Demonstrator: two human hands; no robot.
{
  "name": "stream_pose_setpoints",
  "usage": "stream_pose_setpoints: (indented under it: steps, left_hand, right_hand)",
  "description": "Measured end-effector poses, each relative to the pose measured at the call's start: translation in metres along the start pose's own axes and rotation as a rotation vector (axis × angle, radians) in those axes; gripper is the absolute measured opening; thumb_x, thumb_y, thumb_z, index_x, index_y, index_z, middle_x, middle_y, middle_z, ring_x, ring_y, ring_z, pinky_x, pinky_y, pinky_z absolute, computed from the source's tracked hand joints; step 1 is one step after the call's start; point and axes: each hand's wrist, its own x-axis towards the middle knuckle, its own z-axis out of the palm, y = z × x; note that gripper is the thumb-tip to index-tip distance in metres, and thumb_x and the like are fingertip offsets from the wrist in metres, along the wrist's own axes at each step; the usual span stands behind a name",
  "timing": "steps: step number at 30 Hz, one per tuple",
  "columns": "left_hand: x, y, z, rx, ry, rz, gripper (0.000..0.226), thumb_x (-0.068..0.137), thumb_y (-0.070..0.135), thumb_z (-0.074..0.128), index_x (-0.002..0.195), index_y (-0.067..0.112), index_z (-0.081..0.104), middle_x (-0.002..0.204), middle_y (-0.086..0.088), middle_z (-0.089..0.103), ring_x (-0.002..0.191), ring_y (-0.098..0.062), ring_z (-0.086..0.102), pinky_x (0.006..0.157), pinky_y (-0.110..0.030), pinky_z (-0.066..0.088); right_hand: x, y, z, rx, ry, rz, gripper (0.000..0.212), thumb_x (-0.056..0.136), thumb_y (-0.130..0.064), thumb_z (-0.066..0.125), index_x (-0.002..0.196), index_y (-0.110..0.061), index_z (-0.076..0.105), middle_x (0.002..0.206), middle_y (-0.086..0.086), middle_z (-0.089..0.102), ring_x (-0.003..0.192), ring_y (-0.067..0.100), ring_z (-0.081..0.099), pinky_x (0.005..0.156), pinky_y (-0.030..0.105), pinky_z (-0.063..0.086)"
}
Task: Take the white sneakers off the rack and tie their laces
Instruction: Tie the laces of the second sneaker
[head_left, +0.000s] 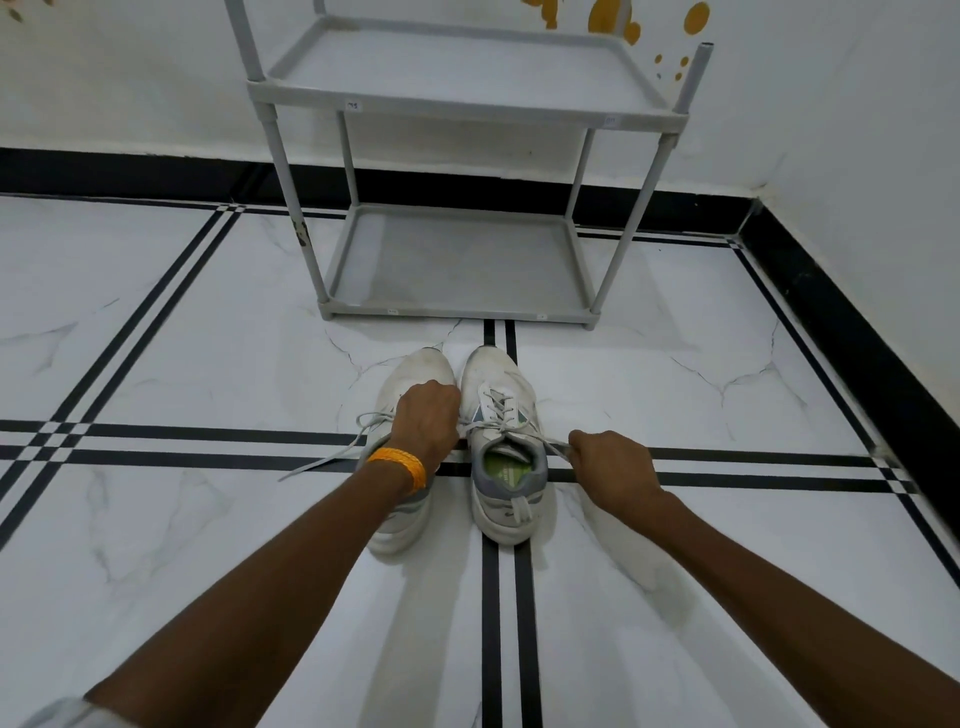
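from the head view i look down at a pair of white sneakers standing side by side on the marble floor (208, 519), toes pointing away from me toward the grey rack (467, 104). the rack stands against the white wall (130, 78), and both shelves i can see hold nothing. the shoes sit just in front of its lower shelf, close but not touching it.

the right sneaker (506, 467) has its grey collar and green insole showing, with its laces crossed over the tongue. my right hand (610, 470) is just beside that shoe, fingers pressed together, pinching one lace end (553, 444) that runs taut from the top eyelets out to the hand.

my left hand (426, 415) lies over the left sneaker (415, 371), curled closed at the gap between the two shoes. another lace strand (470, 427) leads from the right sneaker's eyelets to this hand, so it looks to be gripping that strand, though the fingertips are hidden under the hand. an orange wristband (400, 465) sits on that wrist.

the left sneaker's own laces lie slack: a loose lace (332, 457) trails out across the floor to the left, over the black inlay stripes (727, 467).
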Motion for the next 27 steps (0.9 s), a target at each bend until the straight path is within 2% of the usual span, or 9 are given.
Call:
stream_pose_setpoints:
  steps: [4,6,8,10,13,16,19,23,27]
  left_hand:
    - [0.000,0.006,-0.004,-0.107,0.109,0.041,0.034,0.085,0.006,0.052,0.119,0.007,0.057,0.119,-0.017,0.060,0.092,-0.041,0.063,0.076,-0.043,0.051]
    - [0.001,0.014,-0.009,-0.162,0.221,0.074,0.041,0.087,0.012,0.053,0.128,0.014,0.053,0.129,-0.011,0.055,0.088,-0.039,0.065,0.072,-0.042,0.055]
    - [0.002,0.022,-0.011,-0.202,0.217,0.195,0.040,0.088,0.017,0.053,0.128,0.017,0.055,0.129,-0.007,0.059,0.093,-0.034,0.066,0.077,-0.044,0.057]
    - [0.001,0.025,-0.004,-0.211,0.064,0.304,0.032,0.088,0.018,0.052,0.118,0.016,0.062,0.117,-0.009,0.065,0.097,-0.032,0.065,0.081,-0.045,0.055]
    - [-0.002,0.014,0.011,-0.266,-0.073,0.267,0.024,0.094,0.019,0.048,0.109,0.012,0.066,0.106,-0.013,0.063,0.096,-0.034,0.062,0.084,-0.044,0.052]
    - [-0.006,0.005,0.015,-0.321,-0.055,0.244,0.026,0.092,0.017,0.055,0.116,0.013,0.065,0.108,-0.014,0.058,0.097,-0.034,0.060,0.089,-0.042,0.050]
    - [-0.008,0.008,0.016,-0.157,-0.024,0.314,0.025,0.086,0.011,0.063,0.111,0.008,0.063,0.109,-0.015,0.056,0.096,-0.037,0.061,0.083,-0.043,0.050]
    - [-0.008,0.008,0.007,0.118,0.050,0.390,0.020,0.087,0.000,0.053,0.105,-0.001,0.061,0.111,-0.021,0.056,0.095,-0.040,0.060,0.076,-0.046,0.049]
    - [-0.008,0.006,0.006,0.210,0.031,0.435,0.021,0.091,0.001,0.047,0.108,0.001,0.059,0.110,-0.020,0.061,0.095,-0.038,0.061,0.077,-0.042,0.046]
  right_hand:
    - [0.001,-0.007,-0.039,0.306,0.055,0.076,0.044,0.091,-0.049,0.055,0.120,-0.016,0.051,0.116,0.002,0.054,0.096,0.027,0.062,0.075,0.036,0.049]
    - [0.002,-0.027,-0.057,0.198,0.152,-0.076,0.055,0.090,-0.045,0.058,0.133,-0.016,0.041,0.135,0.003,0.045,0.097,0.028,0.063,0.073,0.036,0.050]
    - [0.002,-0.051,-0.061,0.067,0.116,-0.274,0.060,0.089,-0.037,0.062,0.138,-0.014,0.036,0.140,0.004,0.044,0.090,0.027,0.065,0.067,0.034,0.049]
    - [0.004,-0.064,-0.049,-0.081,0.007,-0.343,0.054,0.091,-0.026,0.061,0.137,-0.010,0.038,0.132,0.009,0.053,0.089,0.029,0.067,0.065,0.033,0.042]
    - [0.011,-0.058,-0.038,-0.116,-0.051,-0.194,0.028,0.095,-0.024,0.055,0.119,-0.008,0.055,0.115,0.012,0.064,0.095,0.031,0.066,0.070,0.034,0.043]
    - [0.016,-0.046,-0.032,0.136,-0.061,-0.076,0.027,0.096,-0.030,0.052,0.096,-0.006,0.064,0.095,0.015,0.068,0.080,0.031,0.061,0.065,0.032,0.038]
    - [0.014,-0.040,-0.031,0.381,0.000,-0.093,0.030,0.096,-0.025,0.053,0.080,-0.003,0.066,0.078,0.017,0.068,0.067,0.026,0.051,0.061,0.030,0.033]
    - [0.014,-0.027,-0.030,0.235,0.045,-0.224,0.017,0.094,-0.019,0.055,0.086,-0.007,0.063,0.086,0.013,0.067,0.078,0.031,0.060,0.063,0.031,0.034]
    - [0.007,-0.018,-0.020,0.093,0.034,-0.333,0.008,0.086,-0.009,0.057,0.093,-0.010,0.061,0.094,0.012,0.066,0.087,0.032,0.061,0.067,0.035,0.040]
